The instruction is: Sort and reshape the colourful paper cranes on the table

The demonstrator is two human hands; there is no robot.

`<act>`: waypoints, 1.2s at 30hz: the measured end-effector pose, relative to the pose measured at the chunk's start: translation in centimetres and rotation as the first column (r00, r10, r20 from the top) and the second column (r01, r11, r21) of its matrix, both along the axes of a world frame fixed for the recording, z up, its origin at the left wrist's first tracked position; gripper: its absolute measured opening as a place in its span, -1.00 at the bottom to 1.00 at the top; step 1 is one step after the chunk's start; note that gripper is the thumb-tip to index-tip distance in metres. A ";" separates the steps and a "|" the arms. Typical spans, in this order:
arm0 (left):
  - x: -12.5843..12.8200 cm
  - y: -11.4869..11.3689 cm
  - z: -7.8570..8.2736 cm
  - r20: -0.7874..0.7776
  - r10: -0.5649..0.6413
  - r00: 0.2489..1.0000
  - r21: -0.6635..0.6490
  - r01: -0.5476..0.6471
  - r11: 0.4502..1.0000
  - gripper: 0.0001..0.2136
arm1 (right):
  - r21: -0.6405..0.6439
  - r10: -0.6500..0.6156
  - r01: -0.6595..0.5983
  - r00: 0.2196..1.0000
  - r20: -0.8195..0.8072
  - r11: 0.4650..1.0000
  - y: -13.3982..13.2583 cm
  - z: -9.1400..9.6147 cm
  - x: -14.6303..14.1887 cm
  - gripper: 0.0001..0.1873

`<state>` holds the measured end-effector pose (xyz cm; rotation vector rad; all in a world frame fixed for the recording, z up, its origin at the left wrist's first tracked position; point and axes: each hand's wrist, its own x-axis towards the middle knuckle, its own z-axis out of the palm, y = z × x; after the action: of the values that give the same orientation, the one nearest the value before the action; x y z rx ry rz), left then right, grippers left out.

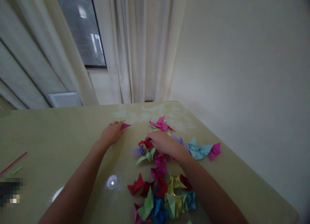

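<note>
At the far side of the table, my left hand (113,132) has its fingers closed on a pink origami paper piece (126,126), whose pointed end sticks out to the right. My right hand (161,140) reaches over the pile, its fingertips pinched at a red origami piece (144,142). Close by lie a purple piece (139,150) and a light green winged one (147,156). Beyond the right hand, a pink origami figure (161,123) rests over pale green paper. Magenta pieces (158,169) lie partly under my right wrist.
Nearer me are several red, yellow, green and blue (159,211) origami pieces in a cluster. Light blue (199,149) and magenta (214,151) ones lie right of my forearm. A thin pink strip (14,162) is far left. Wall and curtains (145,49) border the table (60,130).
</note>
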<state>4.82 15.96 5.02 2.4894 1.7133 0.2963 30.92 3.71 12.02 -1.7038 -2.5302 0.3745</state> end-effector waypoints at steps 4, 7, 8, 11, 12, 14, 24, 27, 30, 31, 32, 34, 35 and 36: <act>0.0 0.2 0.6 -0.022 -0.047 0.999 -0.026 0.046 0.999 -0.76 | 0.003 0.006 -0.006 0.999 -0.039 1.000 0.0 -0.1 0.0 -0.72; 0.1 0.2 1.2 0.031 -0.076 0.997 -0.045 0.077 0.996 -0.80 | 0.043 -0.029 0.032 0.998 -0.049 0.999 0.3 0.0 0.2 -0.72; 0.1 0.2 1.5 0.057 -0.095 0.994 -0.049 0.098 0.994 -0.80 | 0.058 -0.044 0.046 0.998 -0.044 0.997 0.3 0.1 0.2 -0.72; 0.4 0.0 2.6 0.160 -0.168 0.973 -0.070 0.181 0.981 -0.74 | 0.117 -0.079 0.082 0.996 -0.033 0.990 0.4 0.4 0.4 -0.75; 0.5 -0.1 3.0 0.194 -0.187 0.963 -0.080 0.205 0.975 -0.71 | 0.139 -0.093 0.096 0.995 -0.030 0.986 0.5 0.6 0.5 -0.75; 0.7 -0.4 3.9 0.240 -0.215 0.947 -0.099 0.244 0.965 -0.68 | 0.176 -0.127 0.126 0.992 -0.008 0.976 0.5 0.8 0.4 -0.74; 1.3 -1.8 5.8 0.439 -0.301 0.847 -0.147 0.398 0.906 -0.77 | 0.079 -0.031 0.024 0.996 0.083 0.997 0.1 -0.3 -1.0 -0.73; 1.4 -2.2 5.9 0.537 -0.249 0.806 -0.207 0.412 0.888 -0.69 | 0.077 -0.025 0.022 0.999 0.039 0.997 -0.3 0.3 -1.0 -0.74; 1.5 -2.4 6.0 0.585 -0.229 0.778 -0.213 0.420 0.882 -0.56 | 0.081 -0.014 0.014 1.000 0.008 0.997 -0.6 0.8 -0.9 -0.75; 1.5 -2.4 6.0 0.584 -0.231 0.778 -0.205 0.417 0.886 -0.57 | 0.080 -0.007 0.007 1.000 0.001 0.997 -0.7 0.9 -0.9 -0.76; 1.5 -2.4 6.0 0.578 -0.234 0.782 -0.203 0.416 0.887 -0.59 | 0.079 -0.002 0.003 1.000 -0.006 0.997 -0.7 0.9 -0.9 -0.76; 1.5 -2.4 6.0 0.567 -0.251 0.785 -0.209 0.432 0.877 -0.66 | 0.075 0.004 -0.003 1.000 -0.015 0.997 -0.7 0.9 -0.9 -0.77; 1.5 -2.4 5.9 0.565 -0.262 0.782 -0.216 0.447 0.868 -0.69 | 0.073 0.005 -0.003 1.000 -0.016 0.997 -0.7 0.9 -1.0 -0.77; 1.5 -2.4 5.9 0.567 -0.272 0.778 -0.226 0.464 0.856 -0.72 | 0.072 0.003 -0.002 1.000 -0.016 0.997 -0.8 1.0 -1.0 -0.77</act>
<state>6.35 13.59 10.91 2.1447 0.9312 0.5079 29.94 2.93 13.01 -1.6661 -2.5024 0.2928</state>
